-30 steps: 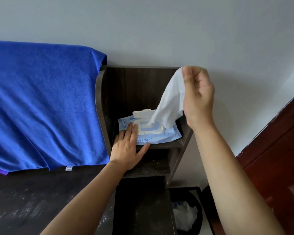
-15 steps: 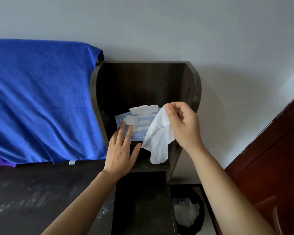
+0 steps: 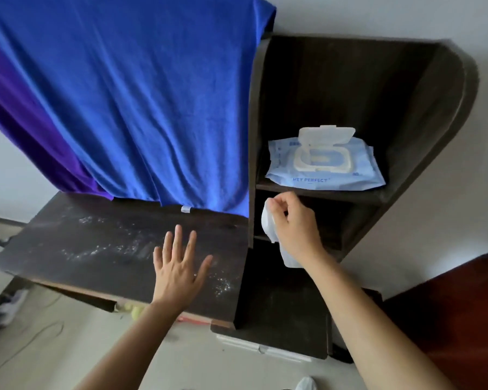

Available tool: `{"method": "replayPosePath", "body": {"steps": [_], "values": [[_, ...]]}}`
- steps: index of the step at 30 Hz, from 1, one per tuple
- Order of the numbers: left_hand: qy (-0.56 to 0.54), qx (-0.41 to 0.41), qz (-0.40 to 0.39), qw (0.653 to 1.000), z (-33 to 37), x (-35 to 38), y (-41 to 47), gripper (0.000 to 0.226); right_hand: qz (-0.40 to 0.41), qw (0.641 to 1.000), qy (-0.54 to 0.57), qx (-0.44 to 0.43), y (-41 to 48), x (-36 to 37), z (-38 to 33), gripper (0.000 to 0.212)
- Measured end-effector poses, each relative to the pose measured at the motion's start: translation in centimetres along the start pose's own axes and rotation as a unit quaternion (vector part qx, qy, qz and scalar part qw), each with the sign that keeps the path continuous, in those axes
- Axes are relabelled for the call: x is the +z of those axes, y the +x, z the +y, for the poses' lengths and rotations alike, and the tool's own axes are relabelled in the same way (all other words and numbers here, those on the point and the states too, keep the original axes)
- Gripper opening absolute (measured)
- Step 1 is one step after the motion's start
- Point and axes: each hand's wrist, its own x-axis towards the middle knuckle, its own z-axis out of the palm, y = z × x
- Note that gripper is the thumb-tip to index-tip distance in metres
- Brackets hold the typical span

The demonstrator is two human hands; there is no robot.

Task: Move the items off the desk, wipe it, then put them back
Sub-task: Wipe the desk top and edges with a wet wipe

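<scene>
Fingers (image 3: 276, 202) of your right hand (image 3: 296, 229) pinch the top of a white wipe (image 3: 268, 225), which hangs with its long axis pointing down, just below the shelf (image 3: 321, 192). Your left hand (image 3: 181, 266) rests flat on the dusty bench (image 3: 96, 249), fingers spread. On the shelf the wipe pack (image 3: 364, 170) lies with its lid open.

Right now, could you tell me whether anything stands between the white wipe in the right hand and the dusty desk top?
Only the left hand, spread flat on the dusty dark wooden desk top near the white wet wipe that the right hand pinches. The blue cloth hangs down to the back edge only.
</scene>
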Motion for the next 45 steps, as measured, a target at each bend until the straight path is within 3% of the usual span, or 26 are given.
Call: {"method": "replayPosePath", "body": {"steps": [4,9,14,20,25,32,35,37,42,45], "values": [[0.010,0.000,-0.037,0.999,-6.9,-0.5,-0.4,0.093,0.027,0.999,-0.031,0.036,-1.7,6.6,-2.6,0.016],[0.011,0.024,-0.069,0.997,-14.0,-0.7,-0.4,0.089,0.075,0.992,0.035,0.096,-3.3,13.8,-5.7,0.018],[0.005,0.038,-0.089,0.995,-17.7,1.6,0.0,0.087,0.120,0.968,0.085,0.205,-4.8,18.0,-1.9,0.022],[0.018,0.050,-0.138,0.989,-18.9,8.1,-0.1,0.084,0.061,0.927,-0.106,0.354,-7.1,22.2,8.6,0.030],[0.031,0.054,-0.155,0.986,-18.8,12.0,0.5,0.076,0.036,0.914,-0.301,0.268,-10.9,25.4,10.0,0.059],[0.031,-0.022,-0.158,0.987,-19.5,14.8,2.4,0.080,-0.082,0.913,-0.302,0.263,-10.8,32.1,9.4,0.096],[0.058,-0.015,-0.166,0.984,-19.8,15.9,2.7,0.082,-0.128,0.914,-0.352,0.155,-8.4,32.5,11.1,0.099],[0.061,-0.014,-0.156,0.986,-19.9,16.3,2.6,0.080,-0.178,0.896,-0.394,0.096,-5.6,31.9,12.8,0.099],[0.066,-0.014,-0.145,0.987,-20.3,16.8,2.6,0.078,-0.184,0.882,-0.429,0.064,-0.5,31.8,13.7,0.092],[0.061,-0.016,-0.155,0.986,-20.2,16.7,2.6,0.078,-0.230,0.882,-0.409,-0.038,-3.3,30.9,13.4,0.084]]}}
